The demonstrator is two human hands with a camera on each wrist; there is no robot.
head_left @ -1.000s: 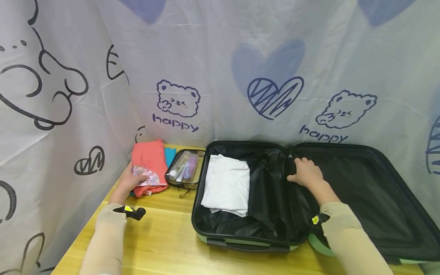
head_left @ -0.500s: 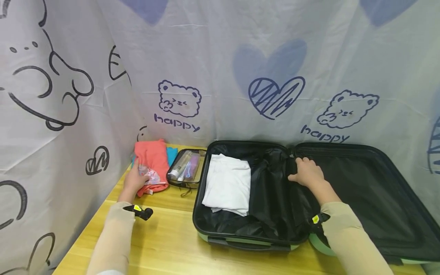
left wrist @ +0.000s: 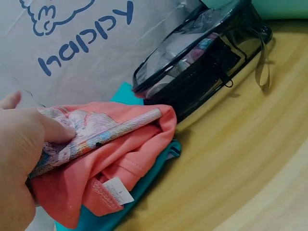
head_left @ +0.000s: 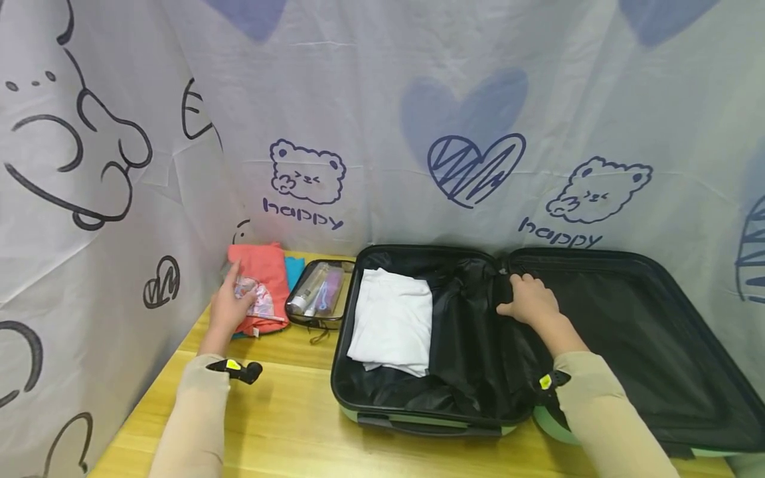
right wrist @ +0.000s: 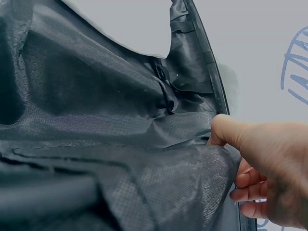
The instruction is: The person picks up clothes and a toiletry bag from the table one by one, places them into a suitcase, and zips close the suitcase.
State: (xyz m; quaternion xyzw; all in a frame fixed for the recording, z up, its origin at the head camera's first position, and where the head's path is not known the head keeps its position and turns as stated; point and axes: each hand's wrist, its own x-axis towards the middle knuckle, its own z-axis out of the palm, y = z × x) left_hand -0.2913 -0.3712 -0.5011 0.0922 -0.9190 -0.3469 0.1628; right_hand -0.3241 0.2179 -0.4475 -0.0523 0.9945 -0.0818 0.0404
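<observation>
While your left hand (head_left: 229,307) sits on the clothes, these are the lines that matter:

Left hand: it lies on top of the coral shirt (head_left: 261,279), with the thumb (left wrist: 57,130) pressing a printed pink cloth (left wrist: 91,132) down against it. The wrist view shows the thumb curled onto that cloth; the other fingers are out of its frame, so you cannot tell whether they wrap underneath.

Where the pile lies: at about 10 o'clock on the bench (head_left: 281,425), tight against the curtain corner, with a teal piece (left wrist: 144,180) at the bottom of the stack.

Long axis: the shirt runs roughly 12 to 6, and your hand comes onto it from its 7 o'clock edge.

Direction to the case: the open suitcase (head_left: 418,425) lies at 3 o'clock from the pile, with the clear pouch (head_left: 319,292) between them, just beside the shirt.

Right hand: the right hand (head_left: 530,302) is at the hinge of the suitcase, fingers curled and pinching the black lining (right wrist: 120,125). It is well apart from the pile, so the left hand is the nearer one.

Inside the case: a folded white cloth (head_left: 391,318) lies in the left half.

Hard to make out: how many garments the stack holds, and the pouch's contents beyond tubes and bottles.
</observation>
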